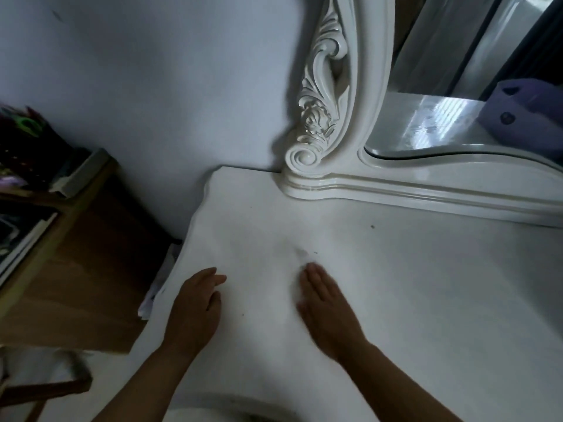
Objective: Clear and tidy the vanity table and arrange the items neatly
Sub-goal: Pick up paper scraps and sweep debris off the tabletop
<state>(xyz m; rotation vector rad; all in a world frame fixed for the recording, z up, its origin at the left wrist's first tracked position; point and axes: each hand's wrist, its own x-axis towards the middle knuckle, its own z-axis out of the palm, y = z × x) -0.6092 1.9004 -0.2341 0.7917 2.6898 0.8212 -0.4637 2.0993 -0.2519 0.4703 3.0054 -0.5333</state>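
Observation:
The white vanity table top (pixel 426 284) fills the middle and right of the view, bare apart from a faint grey smudge (pixel 301 252) and a few dark specks. My left hand (pixel 195 306) rests flat near the table's left edge, fingers together and holding nothing. My right hand (pixel 326 309) lies palm down just below the smudge, fingers straight, also holding nothing. The carved white mirror frame (pixel 323 95) stands at the back of the table, with the mirror glass (pixel 441 117) to its right.
A wooden side cabinet (pixel 91 269) stands left of the table with dark cluttered items (pixel 24 147) on top. White paper or cloth (pixel 158 284) is wedged between cabinet and table. A purple item (pixel 524 111) shows in the mirror. A grey wall (pixel 152 71) is behind.

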